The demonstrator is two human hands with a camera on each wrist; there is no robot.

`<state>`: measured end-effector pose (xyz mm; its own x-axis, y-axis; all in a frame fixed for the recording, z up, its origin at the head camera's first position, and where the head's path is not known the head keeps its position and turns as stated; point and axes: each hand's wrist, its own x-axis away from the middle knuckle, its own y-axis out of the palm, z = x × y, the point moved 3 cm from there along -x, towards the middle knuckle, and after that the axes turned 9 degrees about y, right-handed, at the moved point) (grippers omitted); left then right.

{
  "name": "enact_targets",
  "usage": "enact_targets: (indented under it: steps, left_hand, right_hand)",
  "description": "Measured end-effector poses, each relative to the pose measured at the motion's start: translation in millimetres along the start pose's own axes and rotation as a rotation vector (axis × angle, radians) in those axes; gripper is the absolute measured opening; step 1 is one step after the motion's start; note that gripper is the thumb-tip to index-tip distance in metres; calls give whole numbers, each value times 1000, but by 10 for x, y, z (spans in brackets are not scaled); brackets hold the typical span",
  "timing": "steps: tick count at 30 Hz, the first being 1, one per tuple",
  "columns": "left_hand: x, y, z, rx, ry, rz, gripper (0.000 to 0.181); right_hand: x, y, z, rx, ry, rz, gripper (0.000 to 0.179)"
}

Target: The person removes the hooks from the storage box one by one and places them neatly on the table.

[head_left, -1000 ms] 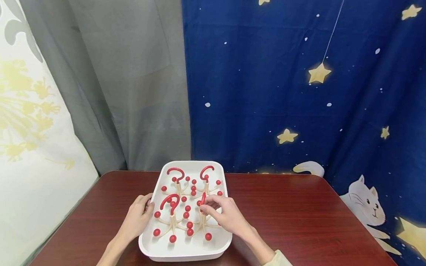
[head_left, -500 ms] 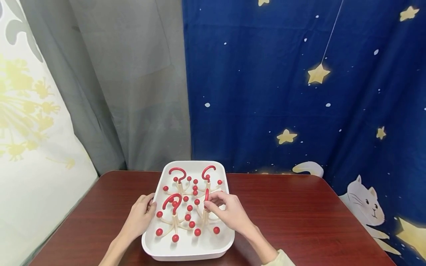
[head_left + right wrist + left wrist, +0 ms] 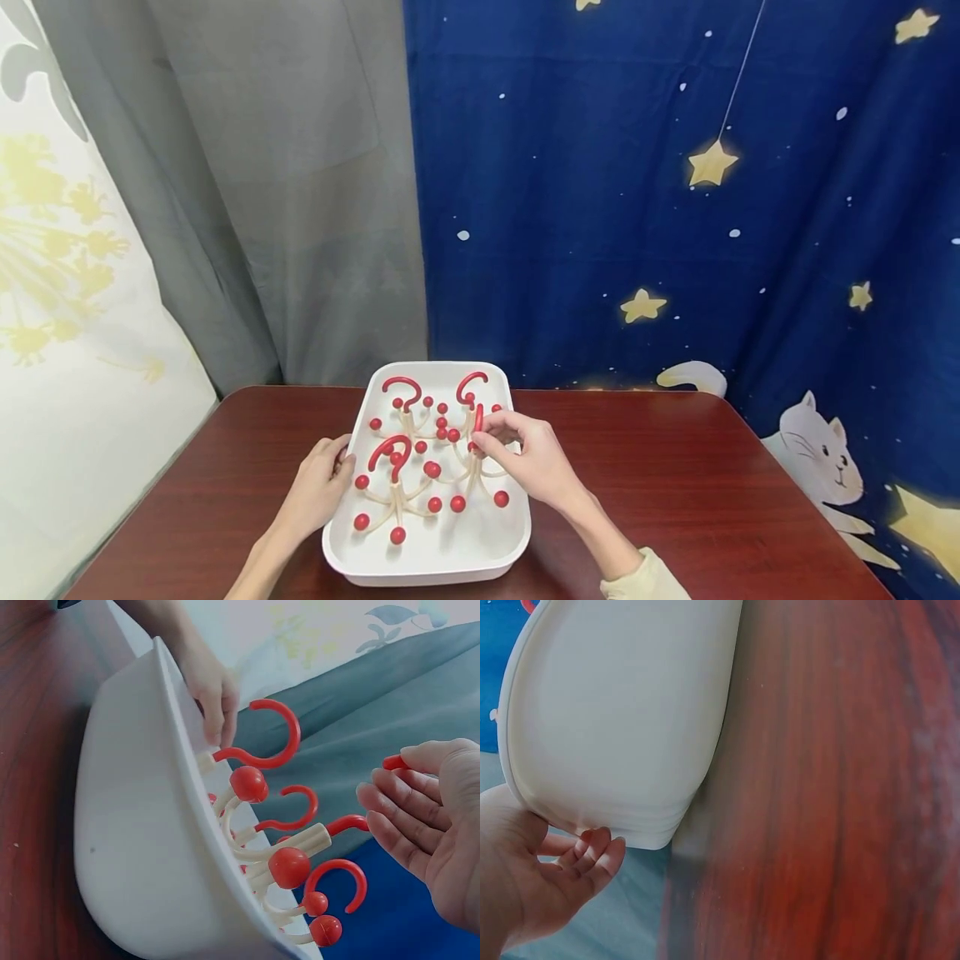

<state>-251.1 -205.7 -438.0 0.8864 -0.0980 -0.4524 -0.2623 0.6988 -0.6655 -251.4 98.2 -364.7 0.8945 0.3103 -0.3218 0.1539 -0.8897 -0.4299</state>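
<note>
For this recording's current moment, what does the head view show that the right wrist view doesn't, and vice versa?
Only the head view: the printed cat and stars.
Only the right wrist view: the palm side of the right hand.
Both: the white tray, the left hand and red hooks, one pinched.

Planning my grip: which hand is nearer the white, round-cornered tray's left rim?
Left: left hand touches that rim; right hand, over the tray's right side, pinches a curved red hook.

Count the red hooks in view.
4: a far-left hook, a far-right hook and a near-left hook, all rising from the white tray, plus a near-right hook, partly hidden, pinched by the right hand.
</note>
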Motion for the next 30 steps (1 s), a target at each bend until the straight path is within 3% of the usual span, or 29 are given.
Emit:
enact_targets:
  steps: [14, 24, 30]
  left_hand:
    - [-32, 63, -7, 9, -19, -14, 39]
    - [-24, 100, 8, 32, -58, -40, 43]
    - [-31, 122, 32, 36, -44, -35, 43]
  right_hand:
    - [-27, -399, -36, -4, -56, 61, 12]
    - [-52, -764, 42, 10, -77, 110, 11]
    - [-71, -987, 97, 38, -78, 136, 11]
